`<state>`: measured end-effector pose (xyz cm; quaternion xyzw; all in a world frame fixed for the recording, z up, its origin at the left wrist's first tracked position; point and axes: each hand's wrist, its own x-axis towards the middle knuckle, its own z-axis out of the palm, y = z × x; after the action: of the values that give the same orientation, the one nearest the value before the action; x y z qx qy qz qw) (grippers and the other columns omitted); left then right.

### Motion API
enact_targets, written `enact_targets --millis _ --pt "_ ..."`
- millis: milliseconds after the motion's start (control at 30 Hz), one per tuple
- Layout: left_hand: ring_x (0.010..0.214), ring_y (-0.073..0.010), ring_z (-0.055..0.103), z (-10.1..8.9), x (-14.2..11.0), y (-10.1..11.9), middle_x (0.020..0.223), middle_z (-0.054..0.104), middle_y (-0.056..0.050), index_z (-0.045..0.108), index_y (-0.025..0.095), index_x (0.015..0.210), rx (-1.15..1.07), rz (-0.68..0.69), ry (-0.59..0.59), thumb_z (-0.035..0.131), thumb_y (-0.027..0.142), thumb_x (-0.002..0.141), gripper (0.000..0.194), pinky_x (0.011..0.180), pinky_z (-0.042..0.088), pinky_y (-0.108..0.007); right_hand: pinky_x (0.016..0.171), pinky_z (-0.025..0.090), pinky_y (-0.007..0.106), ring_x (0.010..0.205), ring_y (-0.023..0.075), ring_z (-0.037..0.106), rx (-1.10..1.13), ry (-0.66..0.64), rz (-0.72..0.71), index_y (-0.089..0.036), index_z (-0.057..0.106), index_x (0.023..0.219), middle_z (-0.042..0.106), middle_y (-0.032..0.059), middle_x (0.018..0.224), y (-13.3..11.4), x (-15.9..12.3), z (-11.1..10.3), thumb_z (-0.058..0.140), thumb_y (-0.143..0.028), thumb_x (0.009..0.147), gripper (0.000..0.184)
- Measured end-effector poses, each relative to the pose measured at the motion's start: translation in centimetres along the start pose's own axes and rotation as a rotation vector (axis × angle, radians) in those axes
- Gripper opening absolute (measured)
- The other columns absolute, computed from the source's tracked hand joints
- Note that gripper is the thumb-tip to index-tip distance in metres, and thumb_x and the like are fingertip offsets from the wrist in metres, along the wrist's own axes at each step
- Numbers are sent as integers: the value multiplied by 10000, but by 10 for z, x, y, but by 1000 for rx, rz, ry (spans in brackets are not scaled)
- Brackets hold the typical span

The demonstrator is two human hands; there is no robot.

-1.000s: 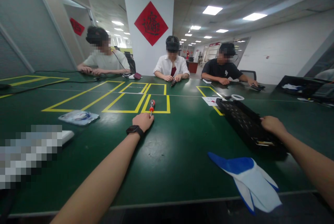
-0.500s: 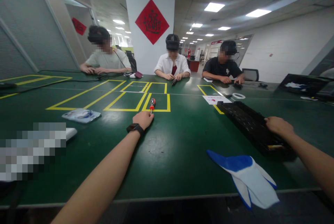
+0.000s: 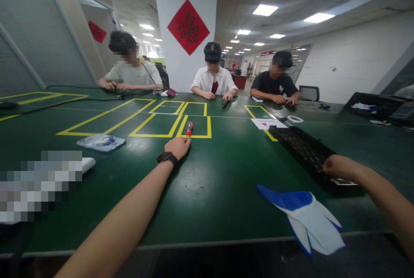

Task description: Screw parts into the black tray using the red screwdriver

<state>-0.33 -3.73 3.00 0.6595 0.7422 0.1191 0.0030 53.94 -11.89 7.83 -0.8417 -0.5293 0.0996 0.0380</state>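
Observation:
My left hand [image 3: 177,148], with a dark watch on its wrist, pinches the metal shaft of a screwdriver [image 3: 189,128]. The screwdriver's red and black handle points away from me, over a yellow-taped rectangle. On the right side, my right hand [image 3: 343,169] is over the near part of a long black tray [image 3: 299,150] with small compartments. Its fingers are curled together at the tray; whatever is between them is hidden. Just in front of the tray lies a white and blue work glove [image 3: 302,213], hanging partly over the table's near edge.
Yellow tape rectangles mark the green table [image 3: 223,174]. A clear packet [image 3: 101,142] lies at left, near a blurred-out item [image 3: 42,187]. A printed sheet [image 3: 268,124] and a white ring [image 3: 295,119] lie beyond the tray. Three people sit across the table.
My right hand has moved left and slightly down, from the tray's right edge to over its near part. My left hand and the screwdriver have stayed in place.

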Motion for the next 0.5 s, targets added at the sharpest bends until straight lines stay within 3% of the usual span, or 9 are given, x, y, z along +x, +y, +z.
enact_targets --millis 67,233,367,500 --pt "881 -238 617 0 -1 0 969 673 -101 682 224 909 1 2 -4 242 529 841 540 694 454 -290 561 431 331 564 215 613 -74 -207 -58 -192 599 453 627 105 596 5 -6 1 700 -219 626 202" --pt "890 -232 618 -2 -3 0 984 672 -98 680 222 911 -1 -7 -19 246 532 841 538 705 455 -282 567 438 319 596 197 614 -123 -192 -15 -183 592 449 639 126 651 5 -13 -5 721 -354 628 279" --pt "885 -241 617 -1 -3 0 982 670 -99 681 219 897 -1 -2 -14 253 525 838 530 701 457 -296 602 435 317 627 193 614 -207 -206 -2 -173 577 459 642 135 697 -6 -15 -8 722 -327 625 269" --pt "882 -241 616 0 -1 -1 979 667 -92 679 224 890 -2 1 -14 265 522 832 514 685 458 -291 635 435 396 758 276 625 -264 -43 49 -179 579 577 642 163 832 -14 -15 -5 768 -294 524 228"
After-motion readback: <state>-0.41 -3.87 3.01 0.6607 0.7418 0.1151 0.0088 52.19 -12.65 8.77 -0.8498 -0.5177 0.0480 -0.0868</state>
